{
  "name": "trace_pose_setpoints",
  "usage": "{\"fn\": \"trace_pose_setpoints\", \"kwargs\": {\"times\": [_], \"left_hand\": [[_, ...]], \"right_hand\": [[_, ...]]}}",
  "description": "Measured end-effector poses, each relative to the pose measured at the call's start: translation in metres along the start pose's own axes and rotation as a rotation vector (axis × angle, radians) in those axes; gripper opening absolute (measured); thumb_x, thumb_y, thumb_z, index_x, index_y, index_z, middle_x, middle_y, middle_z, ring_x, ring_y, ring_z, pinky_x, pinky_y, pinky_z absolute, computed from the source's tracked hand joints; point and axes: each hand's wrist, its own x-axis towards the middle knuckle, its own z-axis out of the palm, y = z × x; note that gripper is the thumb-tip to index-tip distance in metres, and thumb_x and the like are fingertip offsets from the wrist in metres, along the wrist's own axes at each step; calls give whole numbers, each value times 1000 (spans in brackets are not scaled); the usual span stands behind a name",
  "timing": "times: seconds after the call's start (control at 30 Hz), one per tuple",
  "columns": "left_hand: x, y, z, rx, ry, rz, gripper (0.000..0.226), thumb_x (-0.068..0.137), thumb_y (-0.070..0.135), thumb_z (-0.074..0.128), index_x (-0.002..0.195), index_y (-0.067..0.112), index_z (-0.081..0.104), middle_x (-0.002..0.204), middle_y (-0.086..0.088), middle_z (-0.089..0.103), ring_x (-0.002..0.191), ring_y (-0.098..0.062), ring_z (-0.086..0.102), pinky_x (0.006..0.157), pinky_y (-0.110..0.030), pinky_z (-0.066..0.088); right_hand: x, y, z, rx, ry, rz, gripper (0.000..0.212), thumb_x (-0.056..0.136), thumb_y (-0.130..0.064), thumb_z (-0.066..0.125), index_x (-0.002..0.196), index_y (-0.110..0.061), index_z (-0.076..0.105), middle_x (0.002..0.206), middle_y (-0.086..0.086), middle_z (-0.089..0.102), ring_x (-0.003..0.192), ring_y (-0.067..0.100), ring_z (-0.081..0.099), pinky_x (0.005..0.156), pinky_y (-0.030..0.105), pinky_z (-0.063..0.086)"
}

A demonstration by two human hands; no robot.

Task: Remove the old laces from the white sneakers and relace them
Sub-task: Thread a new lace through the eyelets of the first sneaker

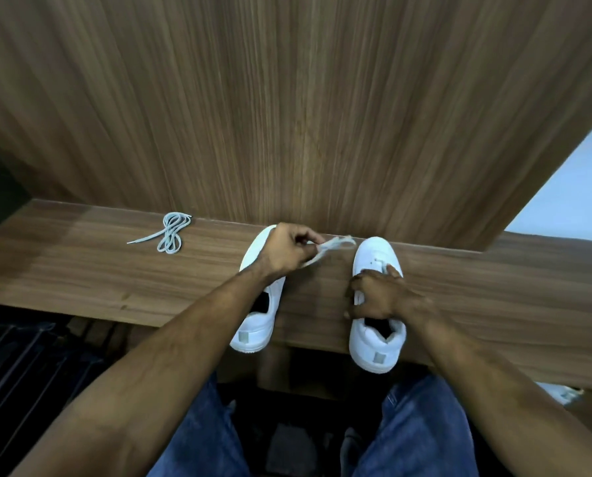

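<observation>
Left sneaker (258, 301) toe hidden behind left hand (287, 251), motion-blurred lace (335, 245) at centre frame, partial white shoes (563, 394) cut off lower right, right hand (378, 294) covering right sneaker (377, 304) eyelets.

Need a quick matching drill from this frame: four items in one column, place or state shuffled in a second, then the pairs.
Column 1
1. bundled lace
2. left hand
3. right hand
4. left sneaker

Column 2
A. resting on the right sneaker
B. partly under the left forearm
C. lying alone on the wooden ledge
D. pinching a loose lace

Pairs: 1-C, 2-D, 3-A, 4-B
</observation>
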Motion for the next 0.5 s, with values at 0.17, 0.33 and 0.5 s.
{"fn": "trace_pose_setpoints", "kwargs": {"times": [0.17, 0.33, 0.5], "left_hand": [[9, 20, 2, 100, -164, 41, 16, 91, 3, 60, 102, 3, 71, 87, -9, 73, 70, -12, 64, 70, -23, 54], [17, 40, -8, 133, -121, 48, 22, 91, 2, 60, 111, 8, 64, 82, -6, 73, 57, -14, 64, 61, -21, 54], [15, 58, -11, 155, -161, 120, 6, 88, 5, 66, 93, 6, 69, 75, -4, 72, 57, -14, 63, 54, -21, 52]], "right_hand": [[-5, 8, -22, 779, 476, 209, 11, 82, -15, 65, 74, -18, 72, 77, 2, 71, 81, 22, 66, 77, 37, 52], [-7, -3, -37, 792, 729, 295, 13, 79, -11, 66, 75, -24, 67, 89, -2, 58, 81, 18, 59, 72, 23, 39], [-3, -36, -48, 1009, 619, -1, 30, 84, -4, 64, 111, -16, 65, 104, -2, 65, 91, 7, 59, 78, 20, 45]]}}
